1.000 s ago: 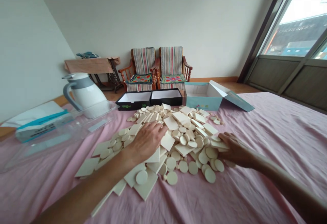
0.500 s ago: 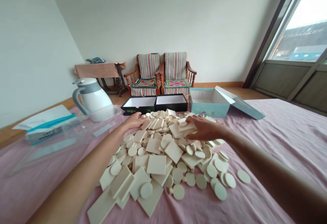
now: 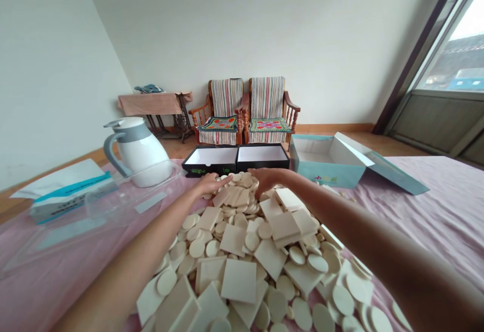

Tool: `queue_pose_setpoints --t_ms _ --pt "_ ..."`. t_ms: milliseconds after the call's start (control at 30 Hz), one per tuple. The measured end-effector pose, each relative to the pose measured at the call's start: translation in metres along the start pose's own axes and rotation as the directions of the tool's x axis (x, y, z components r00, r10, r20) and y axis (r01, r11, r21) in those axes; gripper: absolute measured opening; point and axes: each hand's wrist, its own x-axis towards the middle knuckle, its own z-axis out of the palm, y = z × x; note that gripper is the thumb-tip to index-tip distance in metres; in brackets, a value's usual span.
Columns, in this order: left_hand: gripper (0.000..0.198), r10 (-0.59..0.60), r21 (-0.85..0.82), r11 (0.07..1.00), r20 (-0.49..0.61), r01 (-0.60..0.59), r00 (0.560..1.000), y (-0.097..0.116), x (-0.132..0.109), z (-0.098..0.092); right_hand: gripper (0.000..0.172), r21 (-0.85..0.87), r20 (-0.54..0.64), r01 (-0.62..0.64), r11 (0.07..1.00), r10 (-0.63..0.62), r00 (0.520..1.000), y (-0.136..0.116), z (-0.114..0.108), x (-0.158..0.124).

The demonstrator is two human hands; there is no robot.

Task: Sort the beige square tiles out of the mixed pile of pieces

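A broad heap of pale wooden squares (image 3: 238,280) and round discs (image 3: 277,305) spreads over the table in front of me. At its far left edge, my left hand (image 3: 212,184) is open, its fingers stretched towards the discs at the back. My right hand (image 3: 269,176) arches over the far side of the heap, open, with its fingers bent downward; their tips are partly hidden. Just nearer than the right hand, several thicker square pieces (image 3: 285,226) lie loosely stacked on the heap.
Beyond the heap stand two black boxes with white insides, the left one (image 3: 209,169) and the right one (image 3: 263,164). A light-blue box (image 3: 325,173) with its lid (image 3: 401,173) is at right. Left are a white jug (image 3: 141,153), clear plastic trays (image 3: 124,196) and a tissue pack (image 3: 73,196).
My right hand has let go of the square pieces, which now lie on the heap, and has moved left and away from me. The view has shifted closer to the heap.
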Motion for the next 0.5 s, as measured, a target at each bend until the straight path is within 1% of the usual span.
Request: queue_pose_setpoints --t_ms 167,233,300,400,500 --pt "0.066 0.048 0.015 0.999 0.021 -0.049 0.999 -0.002 0.001 0.000 0.106 -0.117 0.101 -0.016 0.993 0.028 0.994 -0.001 0.002 0.015" --pt "0.065 0.046 0.004 0.999 0.039 -0.046 0.998 -0.002 0.001 0.001 0.108 -0.127 0.140 -0.021 0.992 0.039 0.989 -0.001 0.002 0.018" --pt "0.062 0.042 -0.017 0.999 0.057 -0.041 0.997 -0.001 0.002 0.003 0.108 -0.111 0.162 -0.006 0.994 0.024 0.987 -0.002 0.003 0.020" --pt "0.055 0.052 -0.052 0.997 0.076 -0.048 0.996 0.005 0.006 0.008 0.109 -0.135 0.133 0.018 0.991 0.000 0.991 -0.005 0.009 0.022" --pt "0.049 0.059 -0.098 0.994 0.080 -0.051 0.995 0.014 0.009 0.011 0.107 -0.175 0.047 0.021 0.984 -0.013 0.999 -0.006 0.018 0.024"
